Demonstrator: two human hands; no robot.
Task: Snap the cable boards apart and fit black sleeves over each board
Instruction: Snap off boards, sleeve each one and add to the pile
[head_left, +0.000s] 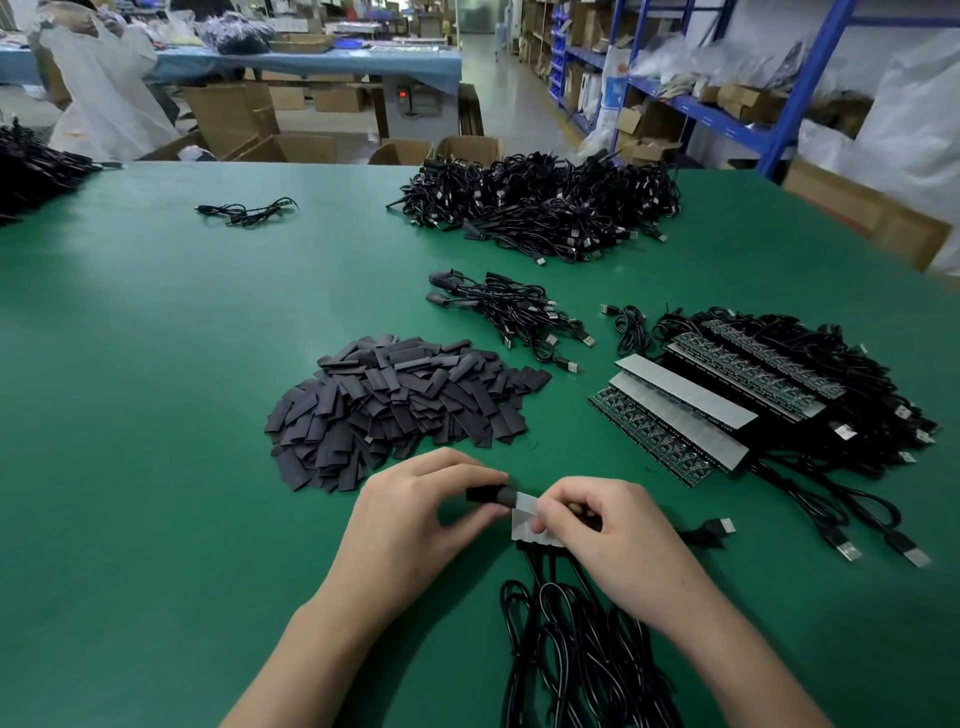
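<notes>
My left hand (415, 514) pinches a black sleeve (491, 493) partly slid over the end of a grey board strip (524, 517). My right hand (608, 540) grips that strip from the right, fingers curled over it. Black cables (576, 639) hang from the strip toward me. A heap of flat black sleeves (395, 405) lies just beyond my left hand. Unbroken board panels (685, 410) with cables are stacked at the right.
A small bundle of sleeved cables (514, 312) lies mid-table, and a large pile of finished cables (540, 208) sits farther back. Loose USB plugs (852, 548) lie at my right. The green table (156, 364) ends at cardboard boxes and blue shelving (727, 104).
</notes>
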